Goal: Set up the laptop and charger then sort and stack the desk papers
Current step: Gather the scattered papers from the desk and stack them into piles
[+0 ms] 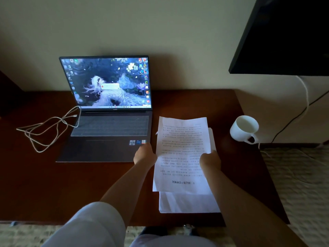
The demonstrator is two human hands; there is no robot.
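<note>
Laptop (106, 107) open and lit, cable (48, 129) loose on tabletop (231, 107), plugging unclear; both hands, left (145, 154) and right (210, 160), pinch sheet (183, 150) over stack (188, 202); sorting apparently unfinished.

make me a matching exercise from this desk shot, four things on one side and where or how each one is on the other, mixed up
Things:
1. laptop
2. charger cable
3. white mug
4. printed sheet

States:
A. held at both side edges by the left hand and right hand
B. lying in loose loops left of the keyboard
C. open, screen lit
D. on its side near the desk's right edge

Pairs: 1-C, 2-B, 3-D, 4-A
</note>
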